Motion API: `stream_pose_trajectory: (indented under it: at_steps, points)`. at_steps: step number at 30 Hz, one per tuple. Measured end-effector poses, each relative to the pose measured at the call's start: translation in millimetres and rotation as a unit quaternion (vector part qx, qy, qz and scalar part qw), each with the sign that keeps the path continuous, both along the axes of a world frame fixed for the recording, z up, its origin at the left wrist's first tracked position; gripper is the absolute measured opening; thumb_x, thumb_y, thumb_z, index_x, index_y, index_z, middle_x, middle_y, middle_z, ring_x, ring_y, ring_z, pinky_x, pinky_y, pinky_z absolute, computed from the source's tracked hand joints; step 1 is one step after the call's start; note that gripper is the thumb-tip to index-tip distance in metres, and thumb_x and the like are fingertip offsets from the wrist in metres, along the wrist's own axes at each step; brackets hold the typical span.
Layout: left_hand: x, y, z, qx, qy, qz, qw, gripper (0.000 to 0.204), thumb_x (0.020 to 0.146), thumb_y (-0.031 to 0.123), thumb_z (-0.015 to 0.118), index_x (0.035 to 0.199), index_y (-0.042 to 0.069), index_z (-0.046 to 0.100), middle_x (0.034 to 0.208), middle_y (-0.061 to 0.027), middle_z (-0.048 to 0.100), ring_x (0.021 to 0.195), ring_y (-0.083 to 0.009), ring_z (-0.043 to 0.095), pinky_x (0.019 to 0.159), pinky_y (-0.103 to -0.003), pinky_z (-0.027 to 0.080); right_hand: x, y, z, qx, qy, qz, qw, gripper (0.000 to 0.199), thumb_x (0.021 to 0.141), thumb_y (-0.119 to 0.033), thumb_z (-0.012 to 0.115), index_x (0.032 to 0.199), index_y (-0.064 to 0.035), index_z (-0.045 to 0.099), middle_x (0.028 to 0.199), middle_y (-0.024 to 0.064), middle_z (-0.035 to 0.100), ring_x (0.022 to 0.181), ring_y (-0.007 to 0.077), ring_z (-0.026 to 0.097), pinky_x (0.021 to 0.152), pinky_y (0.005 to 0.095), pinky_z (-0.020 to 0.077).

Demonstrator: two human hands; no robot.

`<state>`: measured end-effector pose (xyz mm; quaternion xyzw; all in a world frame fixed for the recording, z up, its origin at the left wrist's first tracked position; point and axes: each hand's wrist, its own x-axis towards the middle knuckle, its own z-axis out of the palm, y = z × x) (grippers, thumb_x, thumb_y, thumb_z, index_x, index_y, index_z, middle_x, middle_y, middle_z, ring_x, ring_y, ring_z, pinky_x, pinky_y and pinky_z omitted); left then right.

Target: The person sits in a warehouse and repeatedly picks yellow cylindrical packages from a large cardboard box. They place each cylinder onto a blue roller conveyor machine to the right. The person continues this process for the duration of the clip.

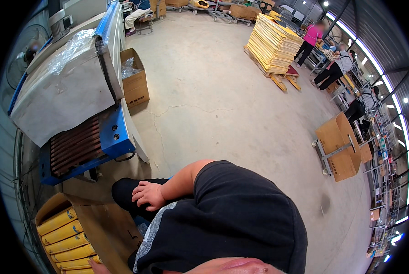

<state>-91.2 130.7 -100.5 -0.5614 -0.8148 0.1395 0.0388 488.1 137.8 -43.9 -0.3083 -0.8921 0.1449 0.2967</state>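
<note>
My right hand [148, 195] rests on my dark-trousered knee, its fingers loosely spread and holding nothing. At the lower left stands a cardboard box [105, 223], its top open. Several yellow packs [64, 232] with small blue marks sit in it in a tight row. Near the bottom edge, my left hand [98, 266] shows only in part, its fingers stretched out against the nearest packs at the box's inner side. The rest of that hand is cut off by the frame.
A blue-framed machine [117, 130] with dark rollers and a grey cover stands ahead. Beside it is a cardboard box [135, 77] with clear plastic. A pallet stack of yellow sheets [275, 43], a cart with cardboard [339, 146] and several people at workbenches are farther off.
</note>
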Motion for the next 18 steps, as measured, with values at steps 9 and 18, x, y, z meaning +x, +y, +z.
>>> stream_pose_trajectory:
  at_steps: [9, 18]
  points:
    - [-2.4, -7.0, 5.9, 0.032, 0.003, -0.009, 0.999, 0.060, 0.082, 0.023, 0.063, 0.137, 0.015, 0.044, 0.146, -0.0096, 0.041, 0.122, -0.0310, 0.050, 0.096, -0.044, 0.045, 1.3, -0.6, 11.3, -0.044, -0.031, -0.014, 0.998, 0.034, 0.069, -0.029, 0.068, 0.100, -0.0154, 0.064, 0.126, 0.0051, 0.056, 0.124, 0.0268, 0.045, 0.099, 0.0480, 0.0317]
    - [64.2, -13.1, 69.4, 0.009, -0.044, 0.109, 0.993, 0.074, 0.072, 0.027, 0.076, 0.139, 0.019, 0.044, 0.151, -0.0006, 0.034, 0.122, -0.0244, 0.048, 0.101, -0.038, 0.039, -10.4, 1.9, 18.9, -0.047, -0.064, -0.018, 0.997, 0.035, 0.071, -0.028, 0.067, 0.103, -0.0146, 0.064, 0.126, 0.0051, 0.054, 0.125, 0.0246, 0.042, 0.100, 0.0439, 0.0308]
